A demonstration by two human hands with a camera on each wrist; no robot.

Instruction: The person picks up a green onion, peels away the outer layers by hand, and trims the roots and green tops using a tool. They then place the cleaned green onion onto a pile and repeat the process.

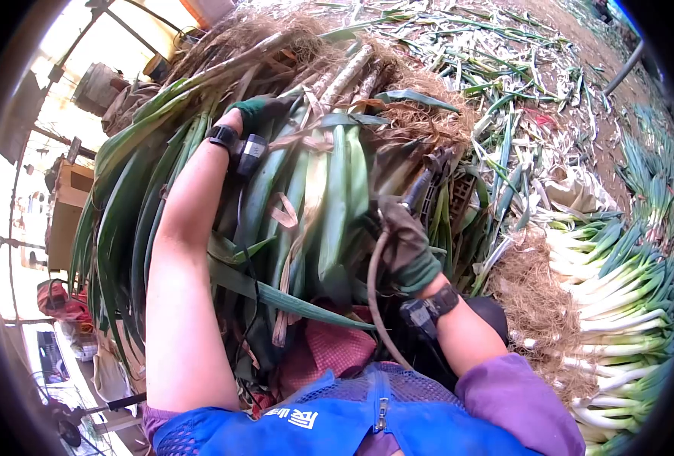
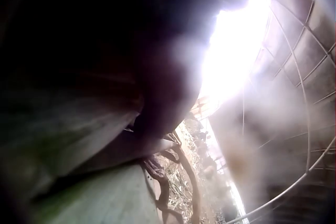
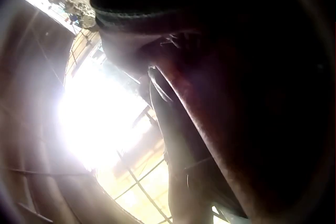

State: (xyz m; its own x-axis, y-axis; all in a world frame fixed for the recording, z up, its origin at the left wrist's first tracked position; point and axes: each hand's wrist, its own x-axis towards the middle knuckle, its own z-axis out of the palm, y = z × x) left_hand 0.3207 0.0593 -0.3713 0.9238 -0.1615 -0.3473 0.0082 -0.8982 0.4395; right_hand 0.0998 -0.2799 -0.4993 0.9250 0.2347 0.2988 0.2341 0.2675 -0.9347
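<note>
In the head view a large pile of leeks with long green leaves and brown roots lies before the person. The gloved left hand rests at the upper left of the pile, among the stalks; its fingertips are blurred there. Dark shapes and pale green leaves fill much of the left wrist view. Right of the pile's middle, the gloved right hand grips a nozzle tool with a hose running down towards the lap. The hose crosses the dark right wrist view diagonally.
Leeks with white stems lie in a row at the right, roots inward. Loose leaves and peelings cover the ground behind. A plastic crate stands beside the pile. At the left are a cardboard box and a bucket.
</note>
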